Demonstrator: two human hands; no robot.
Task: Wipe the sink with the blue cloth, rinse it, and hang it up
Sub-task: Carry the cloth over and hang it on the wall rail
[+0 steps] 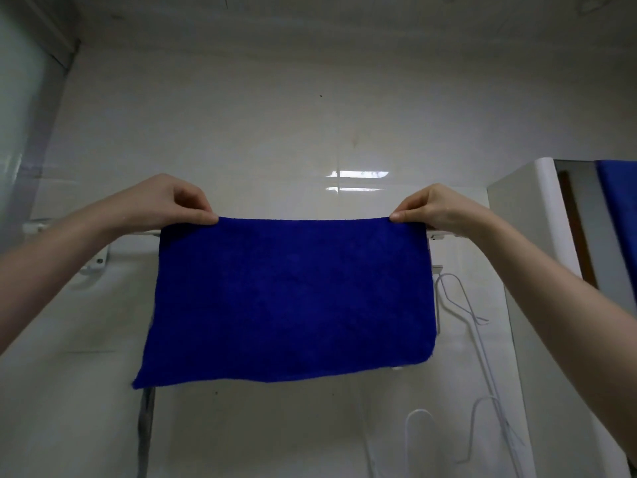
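The blue cloth (293, 298) hangs spread flat in front of a white towel rail (103, 236) on the tiled wall. Its top edge runs level with the rail. My left hand (165, 201) pinches the cloth's top left corner between thumb and fingers. My right hand (434, 208) pinches the top right corner the same way. Most of the rail is hidden behind the cloth; only its left bracket and a short piece at the right end show. The sink is out of view.
White wire hangers (465, 312) hang on the wall below the rail's right end. A white mirror cabinet (524, 215) juts out at the right, its mirror reflecting the blue cloth. A glass panel stands at the far left.
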